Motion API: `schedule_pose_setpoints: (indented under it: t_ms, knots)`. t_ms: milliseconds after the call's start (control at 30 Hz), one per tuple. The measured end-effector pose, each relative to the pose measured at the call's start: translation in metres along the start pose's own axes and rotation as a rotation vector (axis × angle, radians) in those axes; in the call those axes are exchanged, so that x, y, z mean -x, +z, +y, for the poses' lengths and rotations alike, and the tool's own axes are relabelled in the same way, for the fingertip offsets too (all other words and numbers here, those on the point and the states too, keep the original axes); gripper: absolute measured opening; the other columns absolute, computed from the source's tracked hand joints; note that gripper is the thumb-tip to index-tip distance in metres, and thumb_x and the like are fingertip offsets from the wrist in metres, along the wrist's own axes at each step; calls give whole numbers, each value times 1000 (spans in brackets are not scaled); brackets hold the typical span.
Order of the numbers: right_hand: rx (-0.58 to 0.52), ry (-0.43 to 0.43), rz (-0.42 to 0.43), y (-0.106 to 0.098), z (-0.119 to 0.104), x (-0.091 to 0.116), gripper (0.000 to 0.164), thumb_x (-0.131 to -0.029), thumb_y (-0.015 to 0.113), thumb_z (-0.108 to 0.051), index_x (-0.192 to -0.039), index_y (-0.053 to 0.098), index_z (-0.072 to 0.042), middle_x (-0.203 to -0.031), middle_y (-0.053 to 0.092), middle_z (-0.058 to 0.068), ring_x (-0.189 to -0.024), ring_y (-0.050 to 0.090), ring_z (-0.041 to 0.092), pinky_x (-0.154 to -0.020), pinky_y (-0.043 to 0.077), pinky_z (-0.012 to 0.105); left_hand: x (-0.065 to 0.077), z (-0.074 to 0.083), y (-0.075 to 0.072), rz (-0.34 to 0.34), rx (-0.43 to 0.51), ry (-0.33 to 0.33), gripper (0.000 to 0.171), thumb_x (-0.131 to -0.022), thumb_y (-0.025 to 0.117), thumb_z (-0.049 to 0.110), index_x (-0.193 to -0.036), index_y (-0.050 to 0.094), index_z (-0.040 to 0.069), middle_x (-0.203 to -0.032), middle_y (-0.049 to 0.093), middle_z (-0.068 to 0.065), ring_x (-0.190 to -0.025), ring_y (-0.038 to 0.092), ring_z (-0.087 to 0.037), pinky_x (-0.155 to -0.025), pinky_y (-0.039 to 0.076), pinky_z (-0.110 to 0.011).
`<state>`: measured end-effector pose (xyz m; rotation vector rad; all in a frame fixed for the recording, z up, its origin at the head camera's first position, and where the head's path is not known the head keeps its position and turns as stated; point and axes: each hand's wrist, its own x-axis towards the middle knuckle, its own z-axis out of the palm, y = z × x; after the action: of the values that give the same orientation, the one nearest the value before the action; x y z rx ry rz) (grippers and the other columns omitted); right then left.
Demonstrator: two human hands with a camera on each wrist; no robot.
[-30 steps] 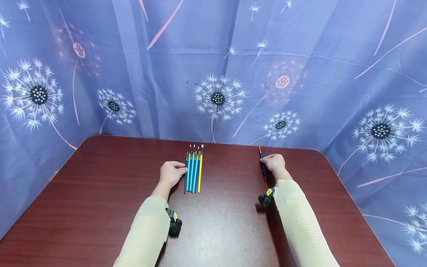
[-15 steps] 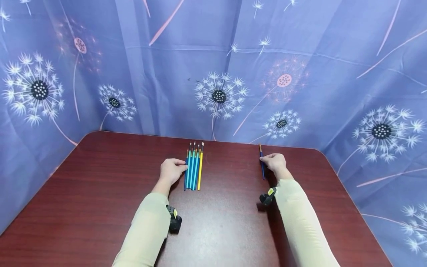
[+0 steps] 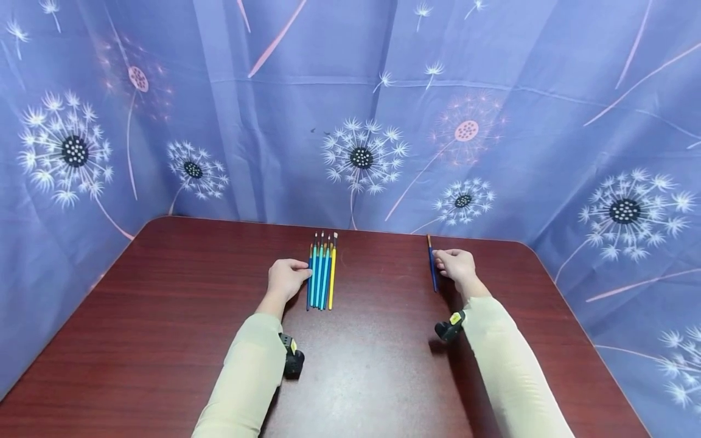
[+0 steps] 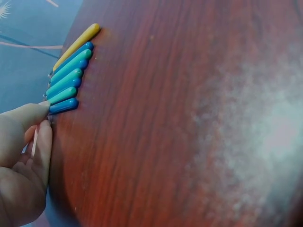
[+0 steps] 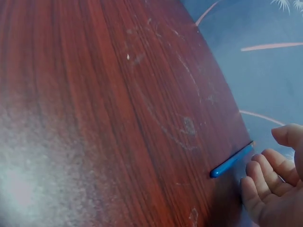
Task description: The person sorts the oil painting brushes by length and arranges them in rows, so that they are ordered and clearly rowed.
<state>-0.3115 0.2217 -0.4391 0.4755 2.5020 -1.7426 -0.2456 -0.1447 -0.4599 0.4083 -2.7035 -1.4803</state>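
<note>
My left hand [image 3: 285, 278] is at the left side of a row of paintbrushes, thumb and index fingertip pinching the outermost dark blue paintbrush [image 4: 65, 106]. Beside it, teal paintbrushes [image 3: 320, 286] alternate with blue ones, and a yellow paintbrush [image 3: 332, 286] ends the row on the right. All point their bristles to the far edge. Well to the right, another dark blue paintbrush [image 5: 232, 161] lies alone with its tan bristles away from me. My right hand [image 3: 457, 266] is just right of that brush, its fingers loosely bent and holding nothing.
The glossy brown table [image 3: 350, 365] ends at a blue dandelion-print curtain [image 3: 296, 152] at the back and sides. The bristles come close to the far edge. A small black camera hangs under each wrist. Light glares on the table's near middle.
The right hand's fingers have come off the lone blue paintbrush and moved slightly right, leaving it on the table. The left hand keeps its place at the row.
</note>
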Motion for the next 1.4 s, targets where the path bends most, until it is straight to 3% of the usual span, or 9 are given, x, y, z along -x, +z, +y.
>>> schedule_pose_setpoints:
  t_ms: [333,500,1033,1400]
  knots:
    - [54,-84,19,9,-10,10,39,-91,59,-25,-114,62,6,-89,70,11,-70,62,5,-62,55,19,1,-3,-1,16,3,-12,23,-85,69,21,-102,74,6,-102,71,-14,-104,63,-28,-89,51,-42]
    - [40,-105,12,15,-13,14,36,-91,60,-24,-112,63,5,-93,71,14,-73,64,8,-66,57,22,0,-3,0,22,2,-10,24,-85,69,22,-102,74,6,-101,72,-13,-101,63,-28,-89,51,-42]
    - [-15,-144,-95,46,-23,39,32,-93,55,-19,-113,63,5,-99,69,19,-69,63,5,-66,56,22,1,-1,1,14,0,-1,24,-85,69,23,-102,74,7,-112,69,-13,-115,56,-28,-99,46,-42]
    - [-40,-156,-153,73,-24,53,32,-92,55,-18,-113,64,4,-107,67,24,-85,68,18,-70,57,26,2,0,2,13,0,6,24,-85,70,23,-102,74,7,-107,71,-12,-110,60,-28,-95,48,-42]
